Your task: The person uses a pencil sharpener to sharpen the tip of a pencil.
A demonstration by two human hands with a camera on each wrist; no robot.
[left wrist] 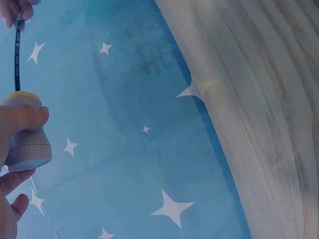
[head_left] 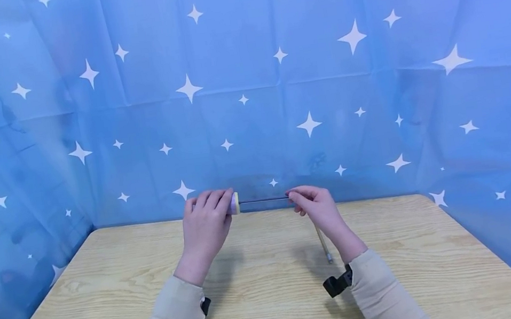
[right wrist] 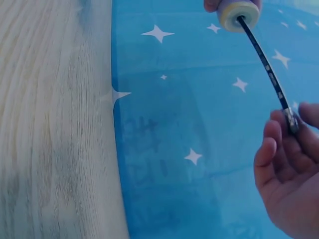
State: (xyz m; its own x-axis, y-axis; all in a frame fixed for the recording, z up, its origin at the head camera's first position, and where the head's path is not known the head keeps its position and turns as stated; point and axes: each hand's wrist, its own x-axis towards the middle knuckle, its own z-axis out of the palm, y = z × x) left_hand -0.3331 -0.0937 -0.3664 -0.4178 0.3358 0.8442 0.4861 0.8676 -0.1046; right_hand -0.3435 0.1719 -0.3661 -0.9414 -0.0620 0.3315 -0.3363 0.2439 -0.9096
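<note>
In the head view my left hand [head_left: 205, 225] grips a small pale purple pencil sharpener [left wrist: 31, 145] with a yellow rim, held sideways above the table's far edge. A dark pencil [head_left: 263, 200] runs straight out of the sharpener's opening toward the right; its inserted end is hidden inside. My right hand [head_left: 318, 209] pinches the pencil's outer end between thumb and fingers. In the right wrist view, a silvery end piece [right wrist: 291, 121] of the pencil shows at the fingertips, while white marks dot the shaft.
A second, yellowish pencil [head_left: 323, 245] lies on the wooden table [head_left: 273, 297] beneath the right forearm, partly hidden by the hand. Blue cloth [head_left: 239, 32] with white stars hangs behind the table and along both sides.
</note>
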